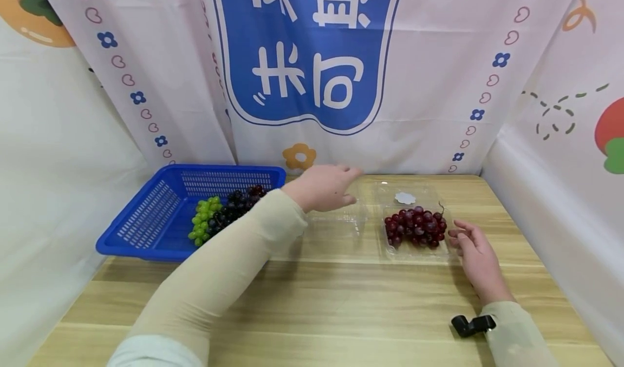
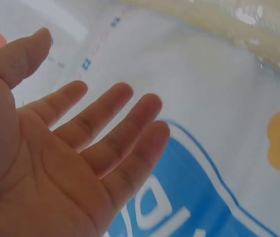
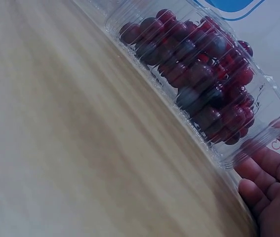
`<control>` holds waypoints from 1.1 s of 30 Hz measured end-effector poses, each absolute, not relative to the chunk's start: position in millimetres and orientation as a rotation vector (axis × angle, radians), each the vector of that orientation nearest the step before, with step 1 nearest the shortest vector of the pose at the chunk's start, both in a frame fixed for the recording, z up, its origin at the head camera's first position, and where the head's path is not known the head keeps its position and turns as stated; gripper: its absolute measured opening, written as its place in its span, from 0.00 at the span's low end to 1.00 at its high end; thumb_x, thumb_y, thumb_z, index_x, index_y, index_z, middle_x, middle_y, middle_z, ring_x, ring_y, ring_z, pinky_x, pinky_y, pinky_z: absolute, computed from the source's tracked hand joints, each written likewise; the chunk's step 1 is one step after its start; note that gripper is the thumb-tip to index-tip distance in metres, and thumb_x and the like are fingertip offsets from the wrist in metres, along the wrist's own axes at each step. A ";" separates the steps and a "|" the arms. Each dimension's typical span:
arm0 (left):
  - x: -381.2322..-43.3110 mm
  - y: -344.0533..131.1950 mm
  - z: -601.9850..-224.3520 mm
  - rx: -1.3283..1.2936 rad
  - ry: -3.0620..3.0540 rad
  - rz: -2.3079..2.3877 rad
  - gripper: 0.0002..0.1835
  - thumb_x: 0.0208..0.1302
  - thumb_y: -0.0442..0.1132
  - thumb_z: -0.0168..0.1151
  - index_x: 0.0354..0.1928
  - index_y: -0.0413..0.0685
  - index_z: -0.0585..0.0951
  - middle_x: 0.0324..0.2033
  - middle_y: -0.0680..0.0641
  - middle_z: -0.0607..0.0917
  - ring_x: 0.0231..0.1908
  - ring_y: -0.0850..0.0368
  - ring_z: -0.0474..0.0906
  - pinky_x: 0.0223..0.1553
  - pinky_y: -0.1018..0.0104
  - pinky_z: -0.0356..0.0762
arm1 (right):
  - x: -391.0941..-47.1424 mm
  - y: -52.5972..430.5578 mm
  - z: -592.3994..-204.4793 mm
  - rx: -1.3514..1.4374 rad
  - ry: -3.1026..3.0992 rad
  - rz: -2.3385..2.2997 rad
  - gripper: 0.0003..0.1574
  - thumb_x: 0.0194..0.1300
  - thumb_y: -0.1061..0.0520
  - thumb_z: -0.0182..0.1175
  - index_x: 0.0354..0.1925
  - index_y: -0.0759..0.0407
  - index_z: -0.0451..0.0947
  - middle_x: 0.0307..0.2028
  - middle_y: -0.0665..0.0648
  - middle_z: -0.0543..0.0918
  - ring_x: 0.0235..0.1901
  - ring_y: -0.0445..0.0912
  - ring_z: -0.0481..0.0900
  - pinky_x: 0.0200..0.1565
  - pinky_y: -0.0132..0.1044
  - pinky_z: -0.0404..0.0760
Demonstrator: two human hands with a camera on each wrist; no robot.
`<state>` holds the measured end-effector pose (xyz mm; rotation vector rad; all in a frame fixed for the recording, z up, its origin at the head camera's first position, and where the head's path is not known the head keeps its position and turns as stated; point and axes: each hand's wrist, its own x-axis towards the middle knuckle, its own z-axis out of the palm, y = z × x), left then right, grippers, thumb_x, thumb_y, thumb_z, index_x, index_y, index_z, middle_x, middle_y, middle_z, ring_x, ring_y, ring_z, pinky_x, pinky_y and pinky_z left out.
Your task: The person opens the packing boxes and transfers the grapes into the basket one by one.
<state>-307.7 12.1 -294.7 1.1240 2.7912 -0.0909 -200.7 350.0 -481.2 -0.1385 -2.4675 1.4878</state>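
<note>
Dark red grapes (image 1: 415, 227) lie in a clear plastic clamshell box (image 1: 390, 252), whose lid (image 1: 423, 192) is folded back behind it. My right hand (image 1: 476, 256) is at the right end of this box. In the right wrist view its curled fingers (image 3: 262, 168) are at the box's lower corner, and the thumb is at the rim, partly cut off by the frame. My left hand (image 1: 324, 187) is raised over a second clear plastic box (image 1: 336, 223), palm and spread fingers holding nothing. Part of that box is hidden behind the left hand and sleeve.
On the left of the wooden table (image 1: 341, 313) stands a blue plastic basket (image 1: 124, 245). Green grapes (image 1: 205, 218) and dark grapes (image 1: 226, 215) lie in it, partly covered by the left sleeve. A printed curtain (image 1: 414, 102) hangs behind the table.
</note>
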 end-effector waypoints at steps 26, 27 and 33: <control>-286.3 112.0 -376.4 1.263 2.816 -0.122 0.37 0.74 0.64 0.51 0.79 0.61 0.58 0.70 0.51 0.69 0.70 0.51 0.65 0.67 0.53 0.66 | -201.3 350.8 -480.8 -0.141 -2.476 1.489 0.29 0.83 0.52 0.34 0.74 0.64 0.59 0.60 0.69 0.76 0.50 0.40 0.77 0.43 0.26 0.75; -285.9 115.1 -379.4 1.272 2.820 -0.138 0.37 0.73 0.64 0.51 0.79 0.62 0.58 0.70 0.52 0.69 0.70 0.51 0.65 0.68 0.53 0.65 | -201.1 350.9 -480.6 -0.147 -2.479 1.487 0.29 0.83 0.52 0.34 0.74 0.63 0.59 0.60 0.68 0.76 0.50 0.41 0.77 0.43 0.26 0.75; -285.5 127.9 -396.0 1.237 2.816 -0.173 0.41 0.72 0.65 0.51 0.81 0.63 0.52 0.75 0.52 0.63 0.74 0.50 0.59 0.71 0.50 0.60 | -201.5 351.4 -479.6 -0.134 -2.478 1.486 0.29 0.83 0.52 0.34 0.74 0.64 0.59 0.60 0.69 0.76 0.51 0.43 0.77 0.44 0.26 0.75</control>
